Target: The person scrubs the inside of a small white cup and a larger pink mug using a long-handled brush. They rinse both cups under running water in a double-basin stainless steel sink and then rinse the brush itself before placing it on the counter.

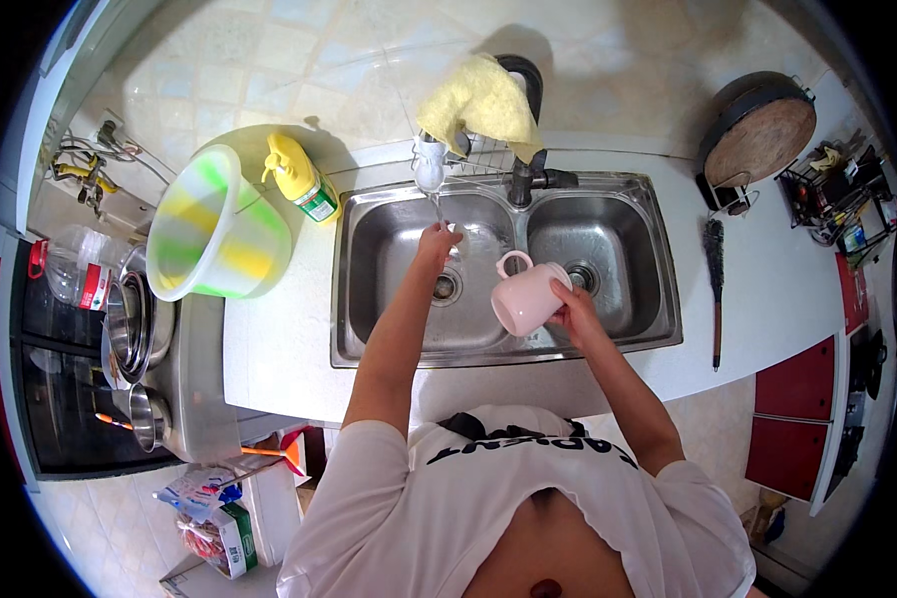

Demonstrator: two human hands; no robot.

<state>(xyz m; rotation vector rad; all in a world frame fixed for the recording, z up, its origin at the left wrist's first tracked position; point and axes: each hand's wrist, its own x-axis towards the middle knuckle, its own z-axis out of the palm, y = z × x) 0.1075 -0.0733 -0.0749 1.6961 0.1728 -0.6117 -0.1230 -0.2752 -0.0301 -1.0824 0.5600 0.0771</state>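
Water runs from the white faucet head (430, 166) over my left hand (439, 243), which is above the left basin of the steel double sink (389, 306). The fingers look bent; whether a small white spot beside them is an object or splashing water, I cannot tell. My right hand (574, 308) grips a pink mug (525, 303) at its rim end. The mug lies tilted in the air over the divider between the basins, its base facing down-left and its handle pointing up-left. A yellow cloth (482, 105) hangs above the faucet (522, 183).
Left of the sink stand a yellow pump bottle (303, 179) and a striped plastic bucket (261, 232). A long-handled brush (715, 291) lies on the right counter, below a round wooden chopping board (762, 142) on a stand. Steel bowls (146, 329) are stacked at far left.
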